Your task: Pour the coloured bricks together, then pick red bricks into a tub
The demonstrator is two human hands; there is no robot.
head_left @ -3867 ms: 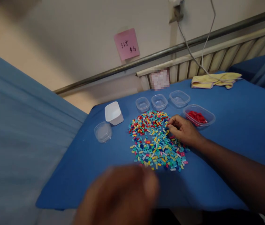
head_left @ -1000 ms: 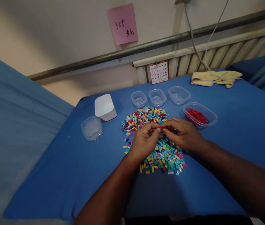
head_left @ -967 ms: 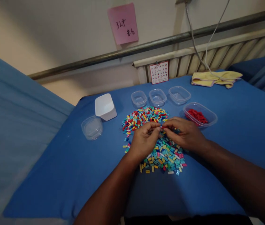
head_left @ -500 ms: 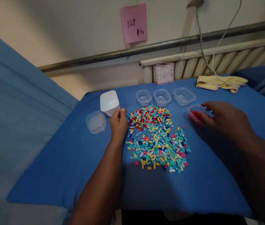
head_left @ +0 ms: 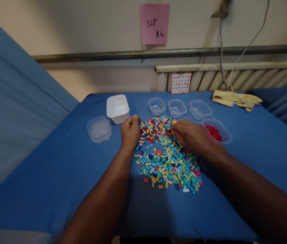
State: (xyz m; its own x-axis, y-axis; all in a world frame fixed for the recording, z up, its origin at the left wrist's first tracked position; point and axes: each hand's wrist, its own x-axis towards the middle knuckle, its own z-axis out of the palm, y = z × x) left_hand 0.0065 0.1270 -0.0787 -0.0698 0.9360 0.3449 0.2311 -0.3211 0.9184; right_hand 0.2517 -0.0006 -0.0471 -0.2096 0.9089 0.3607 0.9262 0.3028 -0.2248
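The right hand (head_left: 189, 135) lies palm down on the far right part of the heap of small bricks (head_left: 167, 154), its fingers curled so that the tips press into the red and yellow pieces at the heap's far side; whether a brick is pinched between them cannot be told. The left hand (head_left: 130, 130) rests on the blue table (head_left: 57, 176) at the heap's far left edge, curled into a loose fist with the thumb on top, touching the outermost bricks; nothing shows in its grasp. The heap spreads between and nearer than both hands, about midway across the table and reaching toward its near edge, with mostly teal, yellow, red and white pieces.

Just to the right of the right hand stands a clear tub holding red bricks (head_left: 217, 131), near but apart from the knuckles. Beyond the heap, toward the far edge, three small clear tubs (head_left: 177, 108) stand in a row. Just beyond the left hand is a white tub (head_left: 118, 108), and to its left a round clear tub (head_left: 99, 129). A yellow cloth (head_left: 236, 100) lies at the far right corner, with a grey cable (head_left: 226, 73) hanging down to it. A pink note (head_left: 155, 24) is stuck on the wall above.
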